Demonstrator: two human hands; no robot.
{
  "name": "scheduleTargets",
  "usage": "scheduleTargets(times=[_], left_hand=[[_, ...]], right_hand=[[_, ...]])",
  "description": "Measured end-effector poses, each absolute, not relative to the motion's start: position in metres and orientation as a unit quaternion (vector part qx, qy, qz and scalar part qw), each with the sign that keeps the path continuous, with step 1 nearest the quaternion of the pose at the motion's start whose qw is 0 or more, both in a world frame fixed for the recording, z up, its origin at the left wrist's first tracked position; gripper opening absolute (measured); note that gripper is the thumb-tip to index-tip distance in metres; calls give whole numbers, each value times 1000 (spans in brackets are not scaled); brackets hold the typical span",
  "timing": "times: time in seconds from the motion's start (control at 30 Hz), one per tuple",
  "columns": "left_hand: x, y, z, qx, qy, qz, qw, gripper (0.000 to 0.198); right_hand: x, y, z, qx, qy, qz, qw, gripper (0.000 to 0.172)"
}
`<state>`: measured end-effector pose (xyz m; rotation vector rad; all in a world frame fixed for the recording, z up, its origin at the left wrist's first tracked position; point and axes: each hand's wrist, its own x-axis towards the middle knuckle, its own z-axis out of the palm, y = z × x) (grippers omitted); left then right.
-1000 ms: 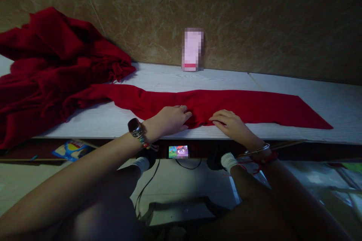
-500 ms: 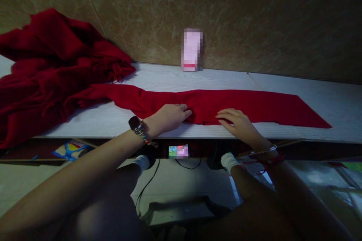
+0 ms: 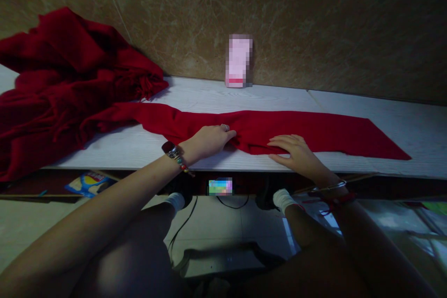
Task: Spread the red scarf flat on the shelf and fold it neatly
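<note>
A red scarf (image 3: 314, 130) lies lengthwise in a long folded strip on the white wood-grain tabletop, and its right end is cut off at a slant. My left hand (image 3: 211, 142), with a ring on it, is closed on the strip's near edge around its middle; creases gather at the fingertips. To its right, my right hand (image 3: 293, 151) rests on the near edge with fingers stretched over the cloth and the thumb apart. At the left, the strip runs into a heaped pile of red fringed cloth (image 3: 70, 79); whether they are one piece I cannot tell.
A blurred pink phone-shaped object (image 3: 239, 61) leans on the brown marbled wall (image 3: 314, 32) behind the table. Below the table edge lie a lit screen (image 3: 220, 186) and a blue packet (image 3: 89, 184). A dark cable (image 3: 185, 228) crosses the tiled floor.
My left hand has shifted slightly up, and the near edge between my hands is more creased and pulled in. My right hand stays nearly in place, its fingers flatter.
</note>
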<state>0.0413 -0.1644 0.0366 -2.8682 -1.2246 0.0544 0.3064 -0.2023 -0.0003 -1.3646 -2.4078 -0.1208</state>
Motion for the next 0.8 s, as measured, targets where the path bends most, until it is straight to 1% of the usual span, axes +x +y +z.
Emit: scheduleTargets(times=[0.17, 0.3, 0.47, 0.6, 0.63, 0.7, 0.8], left_hand=[[40, -163, 34, -914, -405, 10, 0, 33], [40, -162, 33, -915, -404, -10, -4, 35], [42, -167, 34, -920, -391, -16, 17, 34], [49, -174, 36, -933, -357, -12, 41, 51], [52, -175, 35, -935, -352, -9, 47, 52], [57, -177, 34, -935, -351, -9, 58, 49], [61, -177, 33, -932, -357, -11, 68, 35]], right_hand=[[305, -200, -2, -485, -853, -55, 183, 23], [307, -196, -4, -494, -847, -70, 182, 30], [307, -195, -6, -488, -851, -77, 175, 39], [306, -194, -6, -490, -850, -76, 178, 46], [306, -194, -6, -493, -848, -75, 181, 48], [305, -194, -6, -500, -842, -72, 188, 48], [304, -194, -5, -506, -837, -70, 198, 43]])
